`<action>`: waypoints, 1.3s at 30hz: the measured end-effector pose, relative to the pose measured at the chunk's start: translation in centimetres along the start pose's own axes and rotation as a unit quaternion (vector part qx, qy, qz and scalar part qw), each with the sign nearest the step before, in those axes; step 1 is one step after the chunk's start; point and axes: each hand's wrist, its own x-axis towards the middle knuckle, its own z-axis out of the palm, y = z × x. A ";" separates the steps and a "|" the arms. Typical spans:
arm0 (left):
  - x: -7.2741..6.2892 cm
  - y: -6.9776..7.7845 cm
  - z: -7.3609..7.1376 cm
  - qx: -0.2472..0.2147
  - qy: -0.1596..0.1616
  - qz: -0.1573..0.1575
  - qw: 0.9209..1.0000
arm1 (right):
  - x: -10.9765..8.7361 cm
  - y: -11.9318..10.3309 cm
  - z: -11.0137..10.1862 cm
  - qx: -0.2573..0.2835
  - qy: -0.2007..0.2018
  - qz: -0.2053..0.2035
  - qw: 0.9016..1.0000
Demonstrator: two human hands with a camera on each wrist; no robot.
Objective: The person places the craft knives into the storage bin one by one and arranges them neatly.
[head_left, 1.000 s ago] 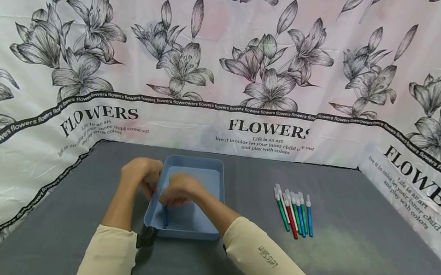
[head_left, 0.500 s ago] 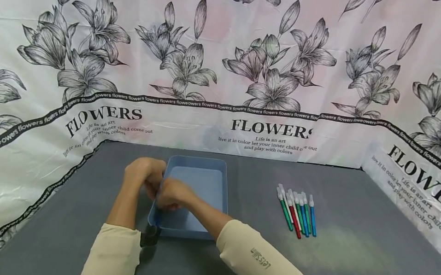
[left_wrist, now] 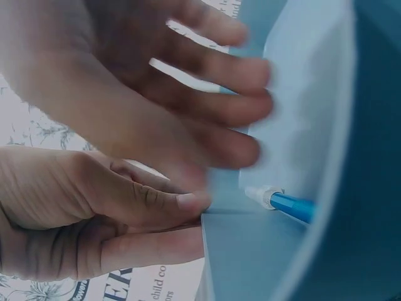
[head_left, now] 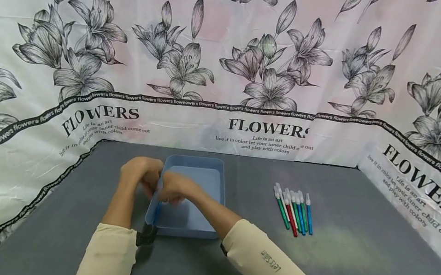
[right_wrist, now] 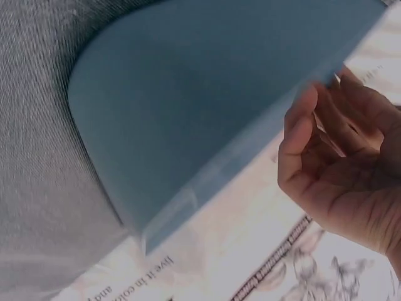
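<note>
A shallow blue tray (head_left: 197, 234) sits on the grey table. On its left side my left hand (head_left: 142, 173) pinches the rim; the left wrist view shows that thumb and finger at the tray's edge. Inside, along the left wall, lies a felt-tip pen (left_wrist: 291, 207) with a blue barrel and a whitish cap. My right hand (head_left: 176, 187) hovers over the tray's left part, fingers loosely bent and apart from the pen. In the right wrist view the right hand (right_wrist: 351, 144) holds nothing and overlaps the tray's rim.
Several felt-tip pens (head_left: 293, 212) with green, red and blue barrels lie in a loose bunch on the grey table (head_left: 244, 271), right of the tray. A white floral cloth (head_left: 263, 134) hangs along the back and both sides.
A second ago my right hand held the blue pen inside the tray. It has let go and risen slightly, leaving the pen along the left wall. The left hand stays at the rim.
</note>
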 end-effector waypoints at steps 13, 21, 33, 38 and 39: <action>0.0 -0.5 0.3 -0.043 -0.005 0.019 0.999 | -9.3 3.5 -6.6 0.013 0.053 -0.012 0.998; 0.0 -0.9 -0.4 -0.034 -0.024 0.026 0.999 | -13.3 10.1 -8.9 0.001 0.094 0.043 0.995; 0.0 -0.5 0.2 -0.029 -0.020 0.025 0.999 | -18.7 17.9 -10.1 -0.002 0.108 0.114 0.988; 0.2 0.0 0.6 -0.015 -0.013 0.020 1.000 | -19.7 20.6 -10.4 -0.021 0.097 0.147 0.984; 0.2 0.1 0.7 -0.010 -0.010 0.018 1.000 | -19.8 21.1 -10.4 -0.025 0.096 0.153 0.983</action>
